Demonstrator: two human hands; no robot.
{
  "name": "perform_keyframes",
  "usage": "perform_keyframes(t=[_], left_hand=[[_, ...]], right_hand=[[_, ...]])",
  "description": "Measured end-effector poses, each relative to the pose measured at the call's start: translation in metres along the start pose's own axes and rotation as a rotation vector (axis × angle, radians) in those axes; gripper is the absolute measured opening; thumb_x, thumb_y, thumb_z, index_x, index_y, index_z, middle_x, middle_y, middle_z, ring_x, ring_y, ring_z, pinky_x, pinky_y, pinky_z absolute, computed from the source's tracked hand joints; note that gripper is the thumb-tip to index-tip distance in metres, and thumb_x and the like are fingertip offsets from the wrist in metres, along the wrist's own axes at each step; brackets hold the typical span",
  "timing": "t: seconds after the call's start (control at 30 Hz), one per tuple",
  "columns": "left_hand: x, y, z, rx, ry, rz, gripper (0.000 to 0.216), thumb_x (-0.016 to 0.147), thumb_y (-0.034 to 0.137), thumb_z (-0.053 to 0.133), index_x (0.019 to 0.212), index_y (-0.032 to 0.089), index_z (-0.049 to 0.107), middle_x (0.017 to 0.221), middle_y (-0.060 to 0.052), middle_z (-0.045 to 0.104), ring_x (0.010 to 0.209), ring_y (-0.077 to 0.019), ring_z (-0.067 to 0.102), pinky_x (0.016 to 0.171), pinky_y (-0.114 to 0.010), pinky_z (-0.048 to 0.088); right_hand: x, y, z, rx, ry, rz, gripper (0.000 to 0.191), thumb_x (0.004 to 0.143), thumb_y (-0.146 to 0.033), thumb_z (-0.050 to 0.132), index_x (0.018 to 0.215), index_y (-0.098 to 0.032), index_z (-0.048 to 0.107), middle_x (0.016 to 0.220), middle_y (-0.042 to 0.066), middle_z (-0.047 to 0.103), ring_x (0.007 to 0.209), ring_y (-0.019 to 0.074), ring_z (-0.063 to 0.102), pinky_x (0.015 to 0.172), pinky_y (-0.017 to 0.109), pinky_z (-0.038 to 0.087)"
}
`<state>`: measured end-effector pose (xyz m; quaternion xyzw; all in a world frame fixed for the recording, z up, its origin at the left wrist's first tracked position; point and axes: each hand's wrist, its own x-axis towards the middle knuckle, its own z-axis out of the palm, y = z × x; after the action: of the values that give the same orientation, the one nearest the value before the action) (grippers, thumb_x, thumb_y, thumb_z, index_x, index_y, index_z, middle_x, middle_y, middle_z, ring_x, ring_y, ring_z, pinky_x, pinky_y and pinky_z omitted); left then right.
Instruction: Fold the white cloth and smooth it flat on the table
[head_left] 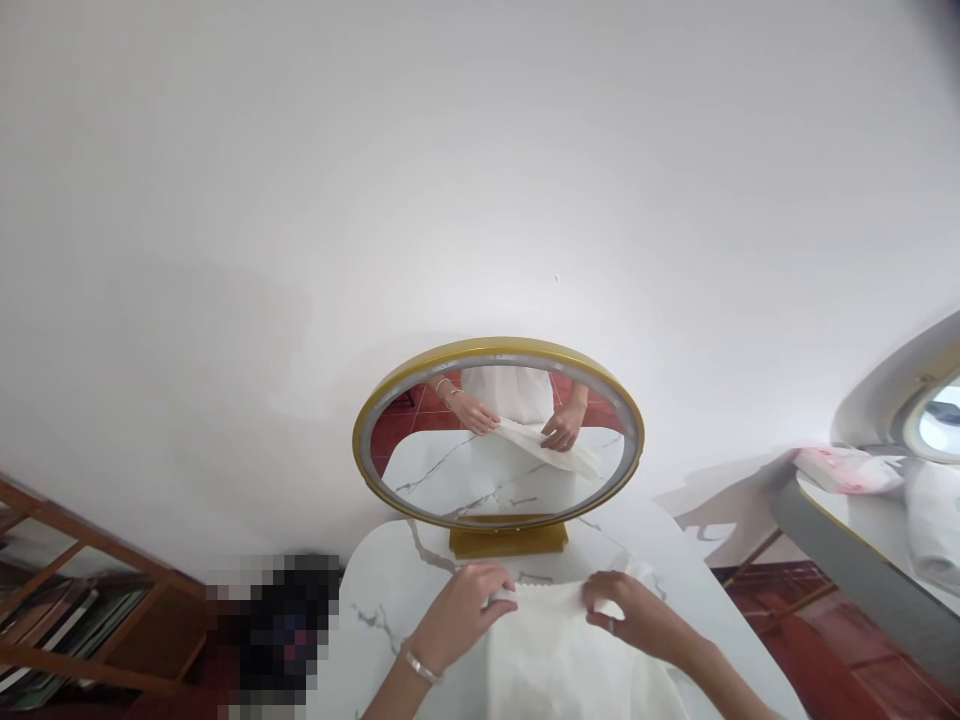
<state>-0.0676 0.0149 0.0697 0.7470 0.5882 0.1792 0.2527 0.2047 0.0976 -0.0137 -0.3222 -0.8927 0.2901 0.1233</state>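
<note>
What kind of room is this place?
Probably a room in a home, maybe a dressing corner. A round gold-framed mirror stands on a white marble-look table against a plain wall, a wooden shelf with books sits at the left, and the left hand and right hand grip a white cloth.

The location was a domestic dressing area, as indicated by a round gold-framed vanity mirror [498, 440] standing on a white marble-pattern table [382, 610], a wooden bookshelf [90, 600], a plain white wall [480, 150] and red floor tiles [825, 625].
</note>
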Motion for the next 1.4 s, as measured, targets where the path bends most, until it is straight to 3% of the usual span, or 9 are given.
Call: perform_keyframes(t=[0.2,0.5,0.67,0.83,0.93,1.07,1.23,1.3,1.4], left_hand=[[-0.003,0.007,-0.024,0.016,0.02,0.003,0.015,0.089,0.035,0.055,0.091,0.024,0.064,0.089,0.003,0.066,0.087,-0.015,0.059,0.079,-0.025,0.044],[-0.006,0.007,-0.037,0.014,0.018,0.041,0.015,0.09,0.033,0.052,0.088,0.023,0.062,0.089,0.002,0.066,0.087,-0.015,0.059,0.079,-0.025,0.044],[-0.012,0.009,-0.047,0.001,0.043,0.029,0.015,0.09,0.032,0.05,0.087,0.024,0.062,0.089,0.002,0.066,0.088,-0.0156,0.06,0.08,-0.026,0.045],[-0.017,0.003,-0.062,0.058,0.057,-0.051,0.012,0.083,0.034,0.059,0.081,0.024,0.066,0.09,0.001,0.07,0.089,-0.0183,0.063,0.085,-0.03,0.046],[-0.013,0.012,-0.093,0.063,0.066,-0.062,0.014,0.079,0.035,0.063,0.077,0.023,0.07,0.087,0.0,0.073,0.085,-0.0195,0.066,0.08,-0.029,0.049],[0.008,0.062,-0.168,0.136,0.303,0.064,0.02,0.082,0.037,0.057,0.08,0.023,0.071,0.087,0.0,0.074,0.082,-0.0175,0.067,0.077,-0.026,0.051],[0.087,0.145,-0.243,0.405,0.773,0.301,0.019,0.083,0.027,0.054,0.091,0.021,0.071,0.094,-0.001,0.072,0.091,-0.0186,0.064,0.089,-0.03,0.048],[0.13,0.166,-0.251,0.528,0.738,0.276,0.021,0.082,0.018,0.051,0.09,0.018,0.07,0.094,-0.004,0.071,0.094,-0.0207,0.063,0.091,-0.035,0.047],[0.181,0.183,-0.24,0.691,0.544,0.092,0.028,0.077,0.007,0.05,0.096,0.014,0.068,0.103,-0.012,0.068,0.098,-0.0244,0.062,0.084,-0.035,0.049]], right_hand=[[-0.025,0.005,-0.018,0.076,0.117,0.09,0.021,0.093,-0.032,0.035,0.11,-0.028,0.046,0.098,0.005,0.064,0.084,0.0202,0.063,0.071,0.033,0.049],[-0.033,0.002,0.0,-0.129,0.165,-0.008,0.033,0.093,-0.022,0.03,0.091,-0.022,0.062,0.076,0.006,0.066,0.071,0.0188,0.062,0.065,0.03,0.046],[-0.045,0.011,0.0,-0.043,0.144,0.177,0.029,0.089,-0.025,0.038,0.087,-0.021,0.067,0.078,0.008,0.069,0.073,0.0212,0.064,0.068,0.031,0.047],[-0.05,0.006,-0.023,0.117,0.097,0.257,0.025,0.082,-0.024,0.044,0.08,-0.022,0.069,0.085,0.006,0.071,0.083,0.0226,0.065,0.077,0.033,0.048],[-0.05,-0.006,-0.06,0.146,0.162,0.2,0.023,0.083,-0.027,0.046,0.083,-0.022,0.069,0.089,0.006,0.072,0.087,0.0226,0.065,0.079,0.033,0.048],[-0.033,-0.035,-0.14,0.087,0.442,0.083,0.023,0.087,-0.035,0.047,0.09,-0.024,0.066,0.089,0.004,0.07,0.081,0.0189,0.064,0.073,0.028,0.048],[0.019,-0.056,-0.236,-0.147,1.284,0.15,0.016,0.076,-0.037,0.058,0.085,-0.024,0.061,0.084,0.002,0.065,0.071,0.0168,0.056,0.067,0.029,0.045],[0.042,-0.046,-0.252,-0.139,1.41,0.221,0.014,0.073,-0.033,0.057,0.083,-0.023,0.06,0.079,0.001,0.064,0.063,0.0152,0.052,0.068,0.031,0.044],[0.069,-0.015,-0.245,0.126,1.348,0.375,0.016,0.066,-0.028,0.057,0.08,-0.021,0.059,0.08,0.002,0.064,0.059,0.0147,0.053,0.066,0.032,0.045]])
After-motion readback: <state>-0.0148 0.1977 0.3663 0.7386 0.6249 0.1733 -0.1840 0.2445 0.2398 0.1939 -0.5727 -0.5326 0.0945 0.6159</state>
